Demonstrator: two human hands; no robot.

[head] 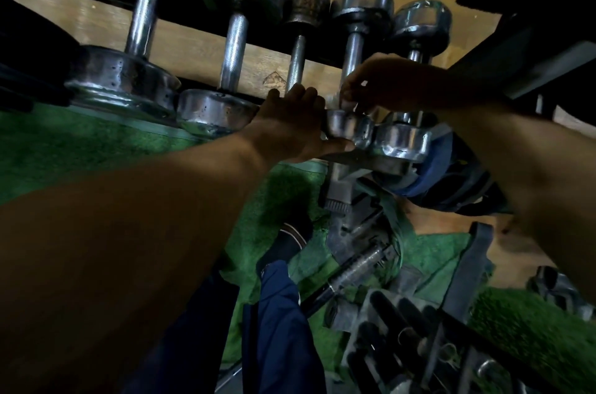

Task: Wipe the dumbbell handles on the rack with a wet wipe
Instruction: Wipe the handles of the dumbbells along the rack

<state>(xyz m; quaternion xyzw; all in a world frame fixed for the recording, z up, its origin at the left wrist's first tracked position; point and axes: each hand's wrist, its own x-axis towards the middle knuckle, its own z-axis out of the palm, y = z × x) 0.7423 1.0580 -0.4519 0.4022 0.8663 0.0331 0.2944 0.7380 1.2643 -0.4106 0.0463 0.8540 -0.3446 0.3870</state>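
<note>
The scene is dim and wide-angled, and much is hard to read. The black metal rack (354,164) shows only in parts: its near rail is mostly hidden under the dumbbell heads, and a dark bar cuts across the top right corner. Five chrome dumbbells lie across it side by side, handles running from the near rail to the far rail, with a tan wooden floor (193,48) visible between them. The largest chrome dumbbell (142,13) at the rack's left end is cut off by the frame's top edge.

The left hand (290,123) reaches over the near rail, fingers curled over the near head of the thin third dumbbell (298,61); that head is wholly hidden by the hand, so the grip's closure round it is plain only from the knuckles. The right hand (380,87) sits on the lower handle of the fourth dumbbell (353,48), fingers bent round it. A pale scrap, the white wet wipe (332,100), peeks out beside the fingertips, mostly hidden; whether it wraps the handle cannot be told. The fifth dumbbell (416,29) lies just beside the right wrist, its handle partly covered.

Below, green turf matting (64,148), a blue trouser leg (277,322) and blurred bars.
</note>
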